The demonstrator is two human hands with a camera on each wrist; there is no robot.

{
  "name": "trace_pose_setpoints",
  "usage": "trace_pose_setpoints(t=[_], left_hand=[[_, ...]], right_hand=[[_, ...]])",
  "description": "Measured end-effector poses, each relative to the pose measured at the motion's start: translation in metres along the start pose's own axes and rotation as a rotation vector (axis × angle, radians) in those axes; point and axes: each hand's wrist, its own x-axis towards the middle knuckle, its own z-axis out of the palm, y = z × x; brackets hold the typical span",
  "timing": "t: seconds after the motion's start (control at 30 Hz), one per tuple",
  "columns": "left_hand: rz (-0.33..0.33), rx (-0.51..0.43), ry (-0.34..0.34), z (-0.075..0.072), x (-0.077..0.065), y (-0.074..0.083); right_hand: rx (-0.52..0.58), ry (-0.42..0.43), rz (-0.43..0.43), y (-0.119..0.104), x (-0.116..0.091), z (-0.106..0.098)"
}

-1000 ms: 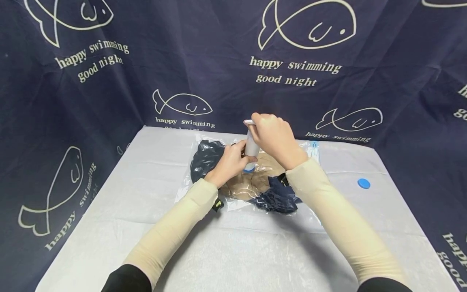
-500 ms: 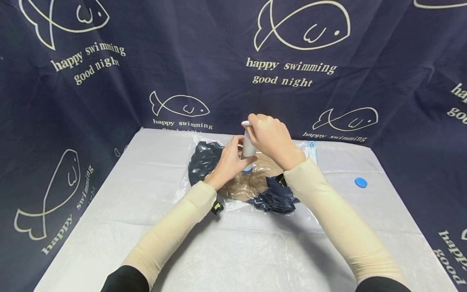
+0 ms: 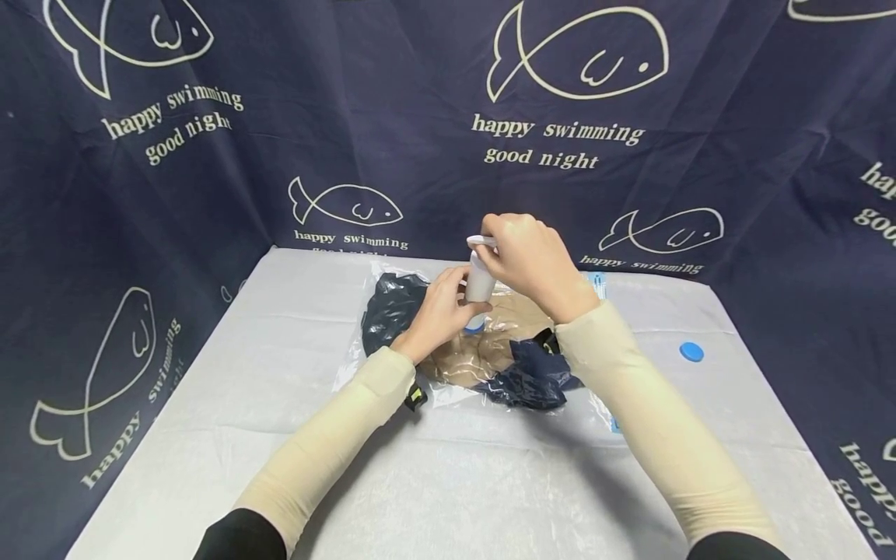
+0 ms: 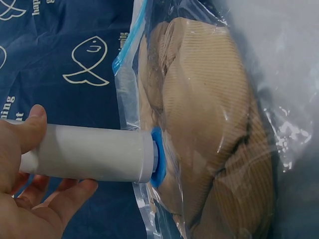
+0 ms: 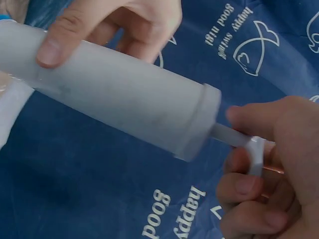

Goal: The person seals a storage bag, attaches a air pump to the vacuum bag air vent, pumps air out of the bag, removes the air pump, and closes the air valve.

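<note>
A white hand pump (image 3: 480,285) stands nearly upright on the blue valve (image 4: 159,157) of a clear vacuum storage bag (image 3: 448,393). My left hand (image 3: 439,306) holds the pump's barrel, thumb on one side and fingers on the other, as the left wrist view shows. With curled fingers, my right hand (image 3: 530,260) grips the pump's white handle (image 5: 256,155) at the top. A short length of plunger rod (image 5: 228,134) shows between handle and barrel. Inside the bag lie tan ribbed clothing (image 4: 209,94), black fabric (image 3: 392,309) and dark navy fabric (image 3: 528,381).
A round blue cap (image 3: 691,351) lies on the grey-white tabletop (image 3: 434,482), right of the bag. Dark blue curtains (image 3: 427,101) printed with fish surround the table at the back and sides. The bag's blue zip edge (image 4: 130,40) shows in the left wrist view.
My right hand and the pump handle have shifted slightly right, and the pump's top leans a little that way. The left hand stays on the barrel; the cap and bag stay put.
</note>
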Motion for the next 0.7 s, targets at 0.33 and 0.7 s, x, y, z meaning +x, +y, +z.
trace_pose_setpoints(t=[0.33, 0.7], left_hand=[[-0.012, -0.013, 0.004, 0.001, -0.002, -0.001], [-0.01, -0.025, 0.001, 0.001, -0.001, 0.0]], right_hand=[[0.058, 0.205, -0.084, -0.001, 0.006, -0.023], [0.07, 0.412, -0.109, -0.009, 0.017, -0.056]])
